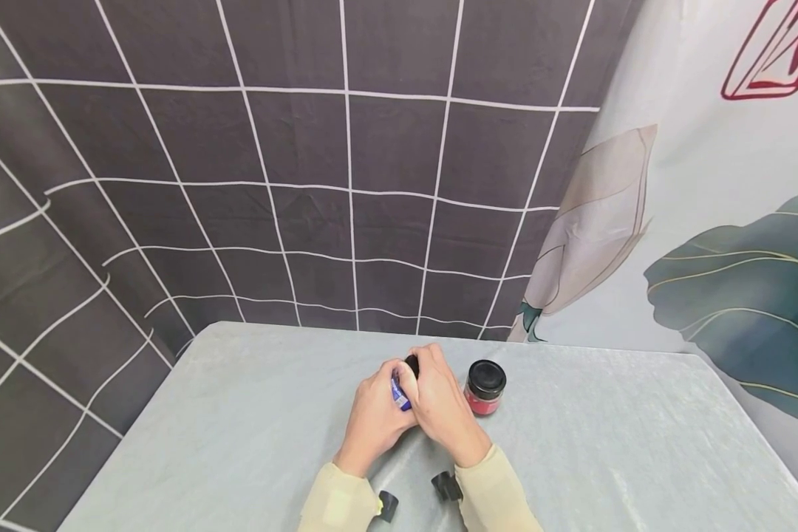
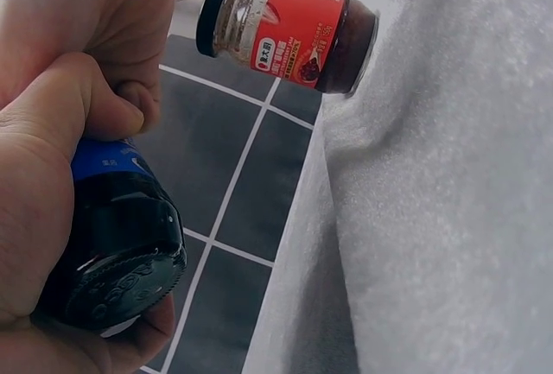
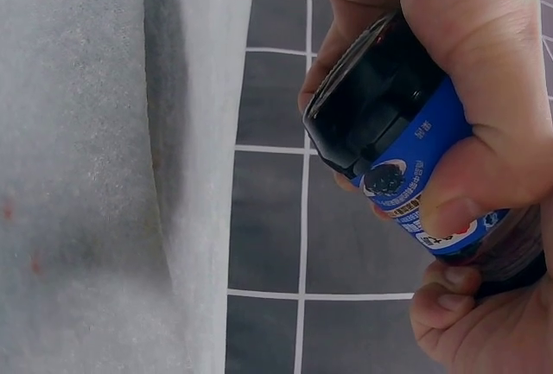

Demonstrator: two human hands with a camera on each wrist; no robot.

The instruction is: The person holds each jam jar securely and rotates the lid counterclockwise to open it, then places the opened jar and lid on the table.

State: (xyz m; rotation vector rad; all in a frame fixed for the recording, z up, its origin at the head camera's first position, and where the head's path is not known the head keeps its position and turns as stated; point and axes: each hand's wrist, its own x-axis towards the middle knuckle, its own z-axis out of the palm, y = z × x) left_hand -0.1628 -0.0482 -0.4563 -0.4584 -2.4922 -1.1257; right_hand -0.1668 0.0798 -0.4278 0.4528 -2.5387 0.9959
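Note:
A glass jar with a blue label [image 1: 401,393] and dark contents is between both hands, tilted and lifted off the table. My left hand [image 1: 375,414] grips its body, the thumb lying across the label in the right wrist view. My right hand [image 1: 444,403] curls its fingers around the black lid end, which is mostly hidden. In the left wrist view the dark base of the blue-labelled jar [image 2: 121,279] faces the camera. Just right of the hands stands a second jar [image 1: 485,388], upright and apart from them, with a black lid and a red label.
A pale grey cloth covers the table [image 1: 605,436], its far edge close to a dark tiled-pattern curtain [image 1: 292,222]. At the right hangs a white curtain [image 1: 598,310] printed with leaves. Black wrist devices [image 1: 387,507] sit beneath the sleeves.

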